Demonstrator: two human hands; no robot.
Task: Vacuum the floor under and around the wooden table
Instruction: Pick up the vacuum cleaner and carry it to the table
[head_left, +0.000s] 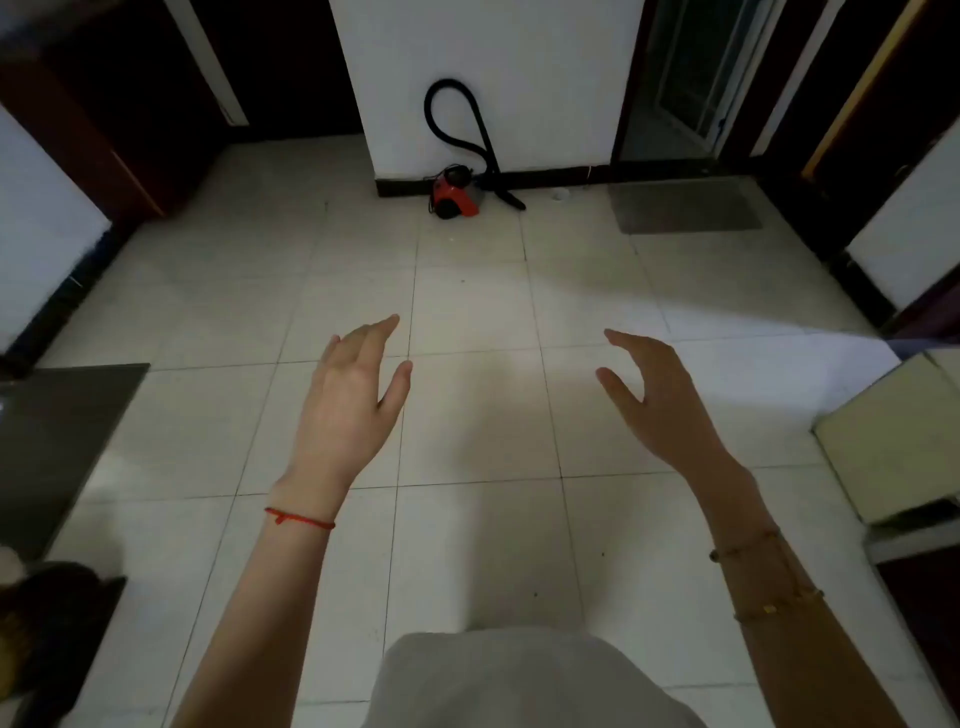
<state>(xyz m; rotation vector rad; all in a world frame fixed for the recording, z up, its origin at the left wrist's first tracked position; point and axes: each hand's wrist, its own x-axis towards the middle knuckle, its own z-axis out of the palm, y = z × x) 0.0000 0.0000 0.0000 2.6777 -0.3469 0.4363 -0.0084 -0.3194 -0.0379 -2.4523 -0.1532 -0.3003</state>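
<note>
A dim room seen from head height, looking down across a floor (467, 415) of pale square tiles with thin dark joints. At the far side a white wall section (488, 78) with a black baseboard juts forward between two dark doorways. Against its base sits a small red and black vacuum cleaner (453, 197), its black hose (449, 109) looping up the wall and running down to a nozzle on the floor just right of the body. A grey mat (685, 205) lies on the tiles to the far right, before a doorway.

At the left edge a dark grey surface (62, 431) shows one corner. At the near right a pale yellow-green boxy object (893, 447) shows in part; what it is cannot be told.

Both bare arms reach forward over the tiles, well apart from the vacuum cleaner. The left hand (353, 395) has relaxed, nearly straight fingers and holds nothing; a red thread bracelet (301, 518) circles its wrist. The right hand (660, 389) is likewise spread, lightly curved and empty, with thin beaded bracelets (748, 545) on the forearm. Pale grey clothing (509, 680) fills the near centre.
</note>
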